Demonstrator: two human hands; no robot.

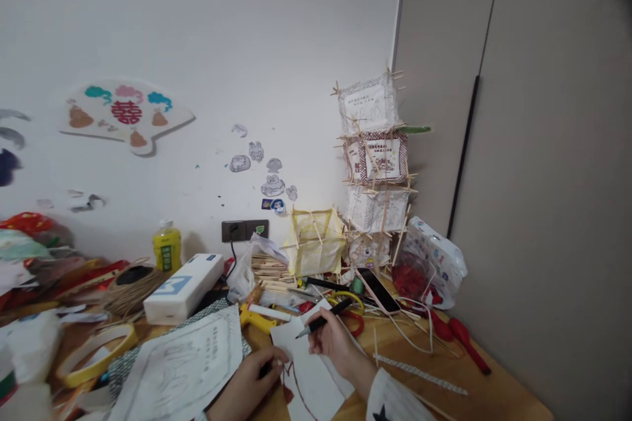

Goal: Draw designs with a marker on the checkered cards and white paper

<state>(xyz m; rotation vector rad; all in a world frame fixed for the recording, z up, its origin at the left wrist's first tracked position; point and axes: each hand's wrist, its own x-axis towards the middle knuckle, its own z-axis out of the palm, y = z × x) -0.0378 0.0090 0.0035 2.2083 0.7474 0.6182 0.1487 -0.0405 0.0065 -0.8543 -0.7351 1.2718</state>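
My right hand (332,343) is closed around a black marker pen (323,319), its tip pointing down left over a sheet of white paper (306,368). The pen tip is close to the sheet; I cannot tell whether it touches. Reddish-brown curved lines and a small filled patch mark the lower left of the sheet. My left hand (254,378) is closed, fingers curled, their tips pressing the sheet's left edge. Beside it lies a paper with a pencil-like drawing and writing (178,368), over a patterned dark sheet. A yellow glue gun (255,320) lies just beyond the white paper.
A tiered stick-and-paper lantern (378,161) rises at the back, beside a yellow lantern (318,243). Around lie a phone (379,291), scissors (356,322), a white box (185,288), twine (131,293), a tape roll (72,375) and a yellow bottle (166,248).
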